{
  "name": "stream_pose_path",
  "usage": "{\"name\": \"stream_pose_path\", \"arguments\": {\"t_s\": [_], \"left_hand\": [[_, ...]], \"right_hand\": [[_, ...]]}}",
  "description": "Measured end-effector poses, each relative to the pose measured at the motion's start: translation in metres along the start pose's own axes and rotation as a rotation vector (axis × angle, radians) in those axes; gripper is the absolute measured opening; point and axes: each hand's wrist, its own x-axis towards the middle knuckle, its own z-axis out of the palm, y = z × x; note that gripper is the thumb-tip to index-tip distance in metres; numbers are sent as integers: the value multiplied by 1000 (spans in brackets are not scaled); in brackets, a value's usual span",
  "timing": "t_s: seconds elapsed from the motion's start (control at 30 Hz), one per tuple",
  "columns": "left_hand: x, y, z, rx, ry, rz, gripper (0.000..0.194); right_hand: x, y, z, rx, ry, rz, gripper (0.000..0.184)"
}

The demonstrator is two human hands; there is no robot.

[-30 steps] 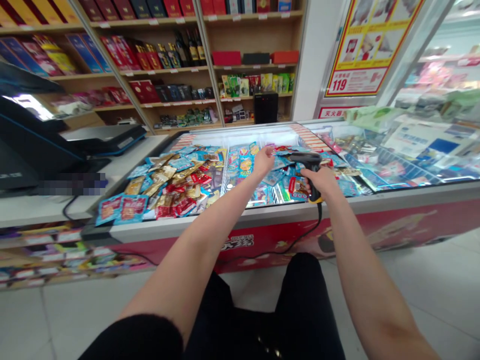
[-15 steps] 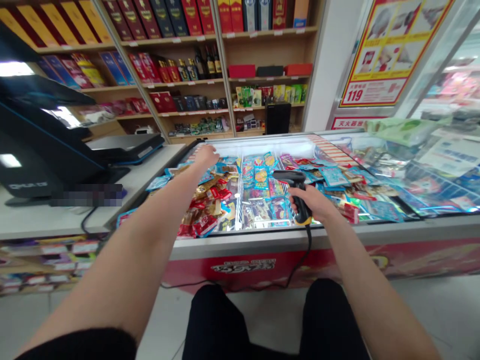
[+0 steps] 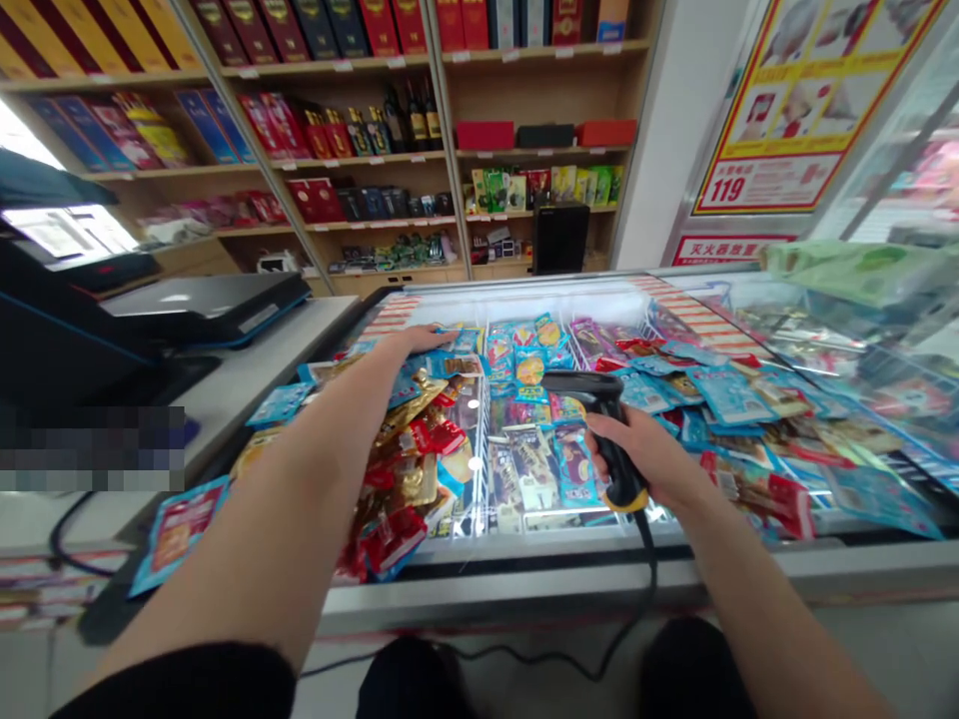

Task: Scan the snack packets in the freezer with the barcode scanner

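Observation:
My right hand (image 3: 648,454) is wrapped round the grip of a black barcode scanner (image 3: 606,429) with a yellow base, held above the middle of the freezer; its cable hangs down past the front edge. At the far left end, my left hand (image 3: 429,340) reaches in with fingers stretched out against a blue snack packet (image 3: 466,342); whether they pinch it is hard to see. Below that arm lies a heap of red packets (image 3: 394,539), gold ones and blue ones. In the middle, blue packets with a round yellow picture (image 3: 530,371) fill a wire basket.
The white-framed chest freezer (image 3: 524,589) spans the front. A counter (image 3: 330,325) on the left bears a black scale (image 3: 210,305). More packets (image 3: 730,394) are heaped on the right, near a green bag (image 3: 839,270). Shelves with boxes (image 3: 483,135) stand behind.
My left hand has come down onto the blue packets at the far left. The scanner has stayed in my right hand, over the middle. My view has moved closer to the freezer.

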Motion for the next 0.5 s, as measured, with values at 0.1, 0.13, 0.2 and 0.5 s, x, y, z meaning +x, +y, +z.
{"name": "stream_pose_path", "arguments": {"t_s": [0.1, 0.13, 0.2, 0.5], "left_hand": [[-10, 20, 5, -71, -77, 105, 74], [-16, 28, 7, -91, -88, 129, 73], [-33, 44, 9, -119, -125, 177, 70], [-117, 81, 21, -179, -215, 444, 61]], "right_hand": [[-1, -2, 2, -21, 31, -8, 24], [-1, -3, 2, -17, 37, -11, 24], [0, -3, 2, -4, 51, -22, 24], [-10, -1, -6, -11, 156, -108, 12]]}}
